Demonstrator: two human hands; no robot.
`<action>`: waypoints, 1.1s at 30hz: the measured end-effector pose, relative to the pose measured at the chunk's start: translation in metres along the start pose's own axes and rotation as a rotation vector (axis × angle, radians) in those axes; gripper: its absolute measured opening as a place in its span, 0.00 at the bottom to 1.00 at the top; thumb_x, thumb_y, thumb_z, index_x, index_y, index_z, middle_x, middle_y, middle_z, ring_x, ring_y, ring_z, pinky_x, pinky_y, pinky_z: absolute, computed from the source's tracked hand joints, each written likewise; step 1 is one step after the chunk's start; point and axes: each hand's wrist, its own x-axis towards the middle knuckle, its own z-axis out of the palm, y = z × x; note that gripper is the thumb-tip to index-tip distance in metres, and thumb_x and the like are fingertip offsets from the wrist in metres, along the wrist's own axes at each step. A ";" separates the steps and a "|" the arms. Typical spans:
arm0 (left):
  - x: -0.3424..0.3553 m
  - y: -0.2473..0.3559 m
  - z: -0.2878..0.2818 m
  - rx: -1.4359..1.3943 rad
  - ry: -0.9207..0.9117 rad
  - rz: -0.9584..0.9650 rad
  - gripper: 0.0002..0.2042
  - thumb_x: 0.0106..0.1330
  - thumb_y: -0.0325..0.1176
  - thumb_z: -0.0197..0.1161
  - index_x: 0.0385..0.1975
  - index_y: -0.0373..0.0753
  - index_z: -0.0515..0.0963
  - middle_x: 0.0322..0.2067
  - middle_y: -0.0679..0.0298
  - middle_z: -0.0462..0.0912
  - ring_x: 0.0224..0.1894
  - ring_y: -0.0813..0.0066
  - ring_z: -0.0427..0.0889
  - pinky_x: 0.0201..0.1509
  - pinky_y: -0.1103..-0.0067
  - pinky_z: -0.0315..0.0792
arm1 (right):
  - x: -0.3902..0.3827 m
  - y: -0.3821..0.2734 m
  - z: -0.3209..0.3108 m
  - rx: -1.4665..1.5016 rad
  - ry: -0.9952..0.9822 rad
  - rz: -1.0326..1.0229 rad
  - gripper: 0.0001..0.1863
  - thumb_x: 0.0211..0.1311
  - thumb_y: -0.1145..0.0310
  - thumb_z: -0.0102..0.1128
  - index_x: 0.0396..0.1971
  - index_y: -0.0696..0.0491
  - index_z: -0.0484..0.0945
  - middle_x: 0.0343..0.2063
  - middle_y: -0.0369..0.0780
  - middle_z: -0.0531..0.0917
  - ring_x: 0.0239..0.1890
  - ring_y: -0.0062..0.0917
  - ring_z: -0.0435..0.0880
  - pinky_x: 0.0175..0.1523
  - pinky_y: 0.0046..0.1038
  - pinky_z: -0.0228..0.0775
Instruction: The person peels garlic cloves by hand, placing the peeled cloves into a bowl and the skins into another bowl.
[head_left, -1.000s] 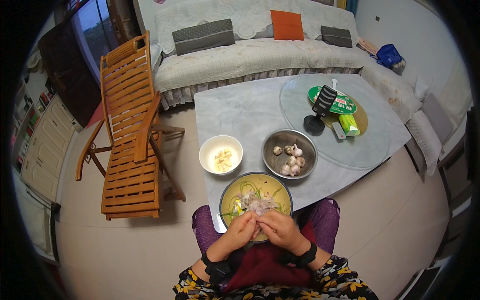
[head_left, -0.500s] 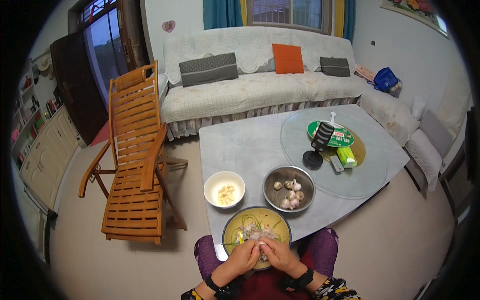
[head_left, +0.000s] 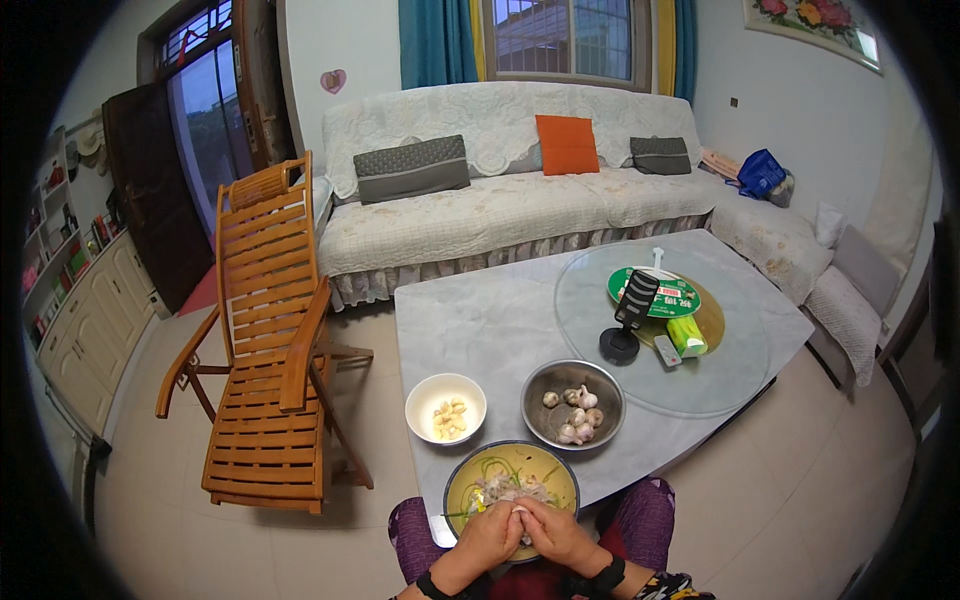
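Both hands meet over a yellow basin [head_left: 567, 470] with a dark rim at the table's near edge. My left hand [head_left: 490, 535] and my right hand [head_left: 556, 530] are closed, thumbs together, on a small whitish garlic clove [head_left: 519, 509] mostly hidden by the fingers. Garlic skins [head_left: 510, 488] and green strands lie in the basin beneath them. Beyond it on the left, a white bowl [head_left: 420, 409] holds peeled cloves [head_left: 450, 415]. A steel bowl [head_left: 535, 420] on the right contains several whole garlic bulbs [head_left: 582, 419].
The grey table [head_left: 470, 310] carries a glass turntable [head_left: 600, 380] with a dark stand [head_left: 630, 315], a green round fan [head_left: 675, 292], a green packet [head_left: 687, 336] and a remote [head_left: 667, 350]. A wooden recliner [head_left: 265, 350] stands left; a covered sofa [head_left: 500, 210] lies behind.
The view has tilted up a little, so everything sits lower in the picture. Both hands stay together over the basin, their fingers only slightly shifted.
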 end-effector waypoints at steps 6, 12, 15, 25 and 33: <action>-0.001 0.000 -0.001 0.092 -0.054 0.097 0.06 0.55 0.31 0.50 0.24 0.35 0.69 0.19 0.52 0.73 0.23 0.53 0.73 0.25 0.67 0.68 | -0.006 0.001 0.003 0.055 0.084 0.029 0.11 0.56 0.73 0.45 0.39 0.60 0.69 0.26 0.45 0.76 0.29 0.29 0.77 0.34 0.23 0.68; -0.002 0.005 0.000 -0.110 0.037 -0.038 0.06 0.54 0.31 0.50 0.21 0.35 0.70 0.15 0.52 0.71 0.19 0.53 0.73 0.22 0.68 0.67 | -0.004 -0.009 0.005 0.050 0.100 0.040 0.11 0.56 0.72 0.46 0.37 0.60 0.70 0.28 0.45 0.77 0.30 0.28 0.78 0.35 0.23 0.68; -0.003 0.001 0.002 -0.105 0.053 -0.046 0.06 0.53 0.31 0.50 0.20 0.35 0.69 0.14 0.52 0.71 0.18 0.53 0.72 0.21 0.68 0.67 | -0.005 -0.008 0.007 -0.005 0.096 0.047 0.11 0.56 0.71 0.47 0.36 0.60 0.70 0.28 0.44 0.77 0.30 0.27 0.78 0.36 0.22 0.68; -0.001 -0.003 -0.008 0.183 -0.035 0.182 0.06 0.50 0.31 0.55 0.17 0.37 0.68 0.13 0.56 0.70 0.17 0.58 0.72 0.20 0.70 0.67 | -0.010 0.009 0.008 0.331 -0.006 0.192 0.13 0.58 0.67 0.46 0.37 0.61 0.70 0.26 0.40 0.77 0.28 0.19 0.75 0.34 0.19 0.66; -0.001 -0.001 -0.009 0.346 0.025 0.225 0.07 0.49 0.32 0.56 0.15 0.39 0.68 0.13 0.60 0.71 0.17 0.64 0.74 0.20 0.72 0.68 | -0.011 0.015 0.009 0.249 0.054 0.133 0.12 0.58 0.69 0.46 0.38 0.60 0.70 0.25 0.41 0.77 0.29 0.20 0.76 0.35 0.19 0.66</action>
